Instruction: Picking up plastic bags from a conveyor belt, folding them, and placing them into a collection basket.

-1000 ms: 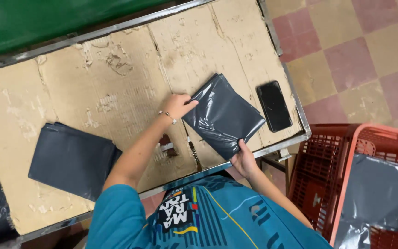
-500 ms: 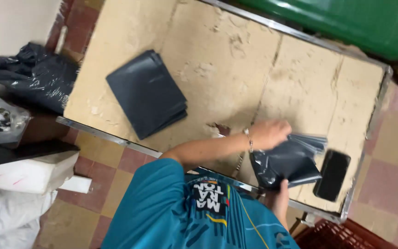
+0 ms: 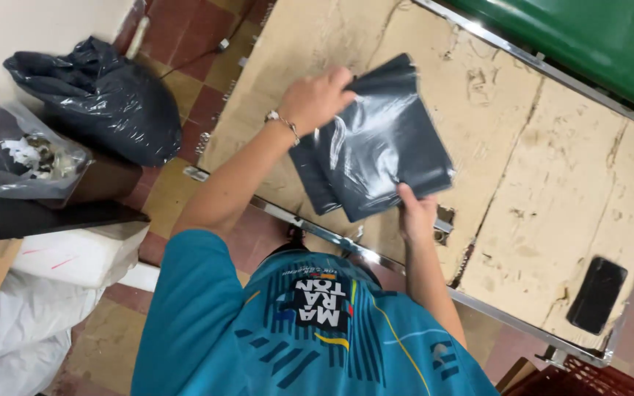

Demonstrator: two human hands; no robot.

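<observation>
I hold a dark grey glossy plastic pouch (image 3: 387, 143) with both hands, low over a cardboard-covered table (image 3: 552, 191). My left hand (image 3: 317, 99), with a bracelet at the wrist, grips the pouch's top left corner. My right hand (image 3: 416, 213) pinches its near edge. A stack of similar dark pouches (image 3: 308, 176) lies on the table beneath it, showing at the pouch's left side. Whether the held pouch touches the stack is unclear.
A black phone (image 3: 596, 295) lies at the table's near right corner. On the tiled floor to the left are a black rubbish bag (image 3: 104, 103), a clear bag with scraps (image 3: 16, 154) and a white box (image 3: 75, 253). A red crate (image 3: 581, 378) sits at bottom right.
Both hands have carried the pouch from the phone end of the table over to the stack of dark pouches. The view has swung with them.
</observation>
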